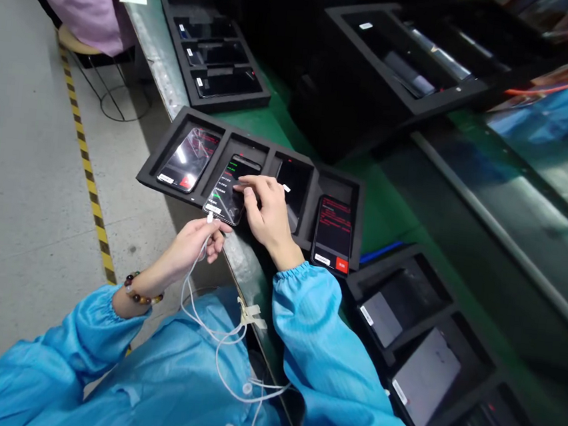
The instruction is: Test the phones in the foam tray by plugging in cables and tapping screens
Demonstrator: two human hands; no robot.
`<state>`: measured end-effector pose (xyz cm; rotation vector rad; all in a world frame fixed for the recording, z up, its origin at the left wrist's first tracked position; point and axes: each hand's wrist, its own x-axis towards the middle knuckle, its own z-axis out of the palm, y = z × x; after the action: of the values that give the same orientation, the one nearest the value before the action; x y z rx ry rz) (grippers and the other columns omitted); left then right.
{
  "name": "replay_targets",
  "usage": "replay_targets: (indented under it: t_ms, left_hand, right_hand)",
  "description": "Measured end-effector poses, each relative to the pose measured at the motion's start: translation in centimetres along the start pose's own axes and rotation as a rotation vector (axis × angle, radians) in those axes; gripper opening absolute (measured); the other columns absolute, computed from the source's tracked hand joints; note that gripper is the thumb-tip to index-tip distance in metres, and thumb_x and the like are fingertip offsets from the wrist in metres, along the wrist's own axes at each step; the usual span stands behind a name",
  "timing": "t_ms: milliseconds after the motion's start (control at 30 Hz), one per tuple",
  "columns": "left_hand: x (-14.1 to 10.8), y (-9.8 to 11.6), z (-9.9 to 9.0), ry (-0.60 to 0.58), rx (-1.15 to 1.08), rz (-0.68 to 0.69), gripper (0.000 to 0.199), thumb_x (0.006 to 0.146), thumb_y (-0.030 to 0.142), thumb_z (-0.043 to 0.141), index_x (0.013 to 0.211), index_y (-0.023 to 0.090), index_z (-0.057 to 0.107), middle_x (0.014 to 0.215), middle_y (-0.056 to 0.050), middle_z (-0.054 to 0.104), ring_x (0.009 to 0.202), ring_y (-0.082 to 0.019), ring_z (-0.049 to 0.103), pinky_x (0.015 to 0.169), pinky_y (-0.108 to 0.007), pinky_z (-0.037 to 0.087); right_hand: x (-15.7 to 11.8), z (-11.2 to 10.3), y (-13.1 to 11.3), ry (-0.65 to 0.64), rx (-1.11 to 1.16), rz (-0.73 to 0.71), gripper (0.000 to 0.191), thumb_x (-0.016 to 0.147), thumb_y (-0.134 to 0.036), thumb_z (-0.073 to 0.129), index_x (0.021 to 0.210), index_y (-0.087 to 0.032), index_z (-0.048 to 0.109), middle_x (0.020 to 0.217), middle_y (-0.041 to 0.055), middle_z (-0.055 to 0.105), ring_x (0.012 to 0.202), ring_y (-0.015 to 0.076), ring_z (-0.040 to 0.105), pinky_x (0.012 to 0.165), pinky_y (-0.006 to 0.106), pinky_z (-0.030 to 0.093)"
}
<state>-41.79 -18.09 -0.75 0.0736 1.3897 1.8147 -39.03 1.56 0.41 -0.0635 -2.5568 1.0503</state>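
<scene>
A phone (223, 190) with lines of coloured text on its dark screen lies in a compartment of the black foam tray (225, 138). A white cable (188, 283) ends in a plug at this phone's lower edge. My left hand (195, 241), fingers curled, grips the cable close to the plug, its thumb by the phone's bottom edge. Over the same screen is my right hand (267, 211), holding nothing, with a fingertip at the glass. It partly covers a dark phone (295, 197) in the neighbouring compartment. Phones with red text (333, 228) occupy the tray's outer compartments.
Another foam tray of phones (214, 102) sits farther up the green bench (292, 130). A third tray (438, 308) is at the lower right, and stacked black trays (399, 107) stand behind. The cable's loops hang by a clip (250, 313) at the bench edge.
</scene>
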Motion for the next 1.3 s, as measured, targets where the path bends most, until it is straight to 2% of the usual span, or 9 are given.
replay_targets:
  t_ms: [100,200,333,600,700,833,1033,1167,1300]
  left_hand:
    - [0.0,0.3,0.0,-0.006,-0.037,-0.029,0.050,0.076,0.055,0.094,0.094,0.012,0.075,0.060,0.002,0.051,0.049,-0.009,0.034,0.042,-0.021,0.024]
    - [0.0,0.3,0.1,-0.005,-0.039,-0.011,0.046,0.078,0.052,0.092,0.090,0.012,0.074,0.058,0.004,0.047,0.048,-0.008,0.027,0.042,-0.020,0.018]
    - [-0.1,0.2,0.2,0.010,-0.014,0.002,0.043,0.081,0.051,0.090,0.088,0.013,0.073,0.056,0.005,0.042,0.046,-0.007,0.024,0.043,-0.020,0.016]
    - [-0.4,0.9,0.6,0.079,-0.024,-0.062,0.036,0.083,0.044,0.088,0.090,0.012,0.072,0.059,0.008,0.036,0.046,-0.006,0.024,0.043,-0.018,0.018]
    - [-0.5,0.9,0.9,0.123,-0.001,-0.055,0.036,0.085,0.046,0.085,0.090,0.013,0.070,0.058,0.012,0.027,0.044,-0.006,0.019,0.041,-0.017,0.016]
    - [-0.2,0.1,1.6,0.258,0.036,0.048,0.039,0.087,0.051,0.082,0.080,0.020,0.060,0.054,0.013,0.021,0.041,-0.006,0.016,0.039,-0.017,0.016]
    - [-0.4,-1.2,3.0,0.388,0.096,0.143,0.056,0.090,0.069,0.081,0.078,0.023,0.050,0.049,0.014,0.022,0.038,-0.006,0.017,0.037,-0.018,0.013]
    - [-1.4,-0.2,1.3,0.509,0.195,0.267,0.065,0.080,0.070,0.091,0.081,0.024,0.046,0.061,0.012,0.037,0.041,-0.005,0.024,0.038,-0.019,0.019]
    - [-2.0,3.4,-2.7,0.803,0.435,0.571,0.055,0.087,0.068,0.080,0.085,0.023,0.047,0.072,0.007,0.047,0.050,-0.007,0.036,0.048,-0.021,0.036]
  right_hand:
    - [0.1,0.2,0.4,0.062,0.017,-0.008,0.036,0.114,-0.033,0.042,0.134,-0.021,0.070,0.132,0.0131,0.079,0.133,0.0314,0.063,0.119,0.047,0.044]
    - [0.3,0.4,0.6,0.050,-0.019,0.006,0.036,0.115,-0.032,0.041,0.135,-0.020,0.068,0.137,0.0139,0.076,0.136,0.0311,0.060,0.119,0.047,0.042]
    - [0.4,0.5,0.4,-0.003,-0.064,0.044,0.035,0.114,-0.029,0.041,0.135,-0.022,0.068,0.134,0.0123,0.077,0.139,0.0310,0.057,0.122,0.048,0.038]
    - [0.3,0.5,0.0,0.029,-0.073,0.043,0.033,0.114,-0.028,0.043,0.135,-0.021,0.068,0.135,0.0125,0.077,0.140,0.0312,0.056,0.123,0.048,0.036]
    - [0.3,0.4,-0.2,0.031,-0.082,0.047,0.033,0.115,-0.028,0.043,0.135,-0.021,0.068,0.136,0.0125,0.077,0.140,0.0315,0.056,0.123,0.048,0.036]
    - [0.4,0.3,-0.5,0.044,-0.082,0.061,0.033,0.115,-0.027,0.044,0.136,-0.020,0.068,0.139,0.0124,0.076,0.140,0.0310,0.055,0.123,0.047,0.037]
    - [0.4,0.1,-0.9,0.060,-0.111,0.066,0.030,0.119,-0.027,0.045,0.135,-0.019,0.069,0.141,0.0127,0.074,0.140,0.0306,0.054,0.123,0.044,0.036]
    - [0.6,0.0,-0.8,0.069,-0.117,0.073,0.028,0.120,-0.027,0.047,0.135,-0.019,0.069,0.139,0.0121,0.075,0.140,0.0296,0.054,0.122,0.044,0.037]
    - [0.5,-0.1,-1.5,0.097,-0.149,0.052,0.028,0.122,-0.031,0.047,0.133,-0.017,0.069,0.135,0.0114,0.076,0.138,0.0298,0.057,0.119,0.044,0.041]
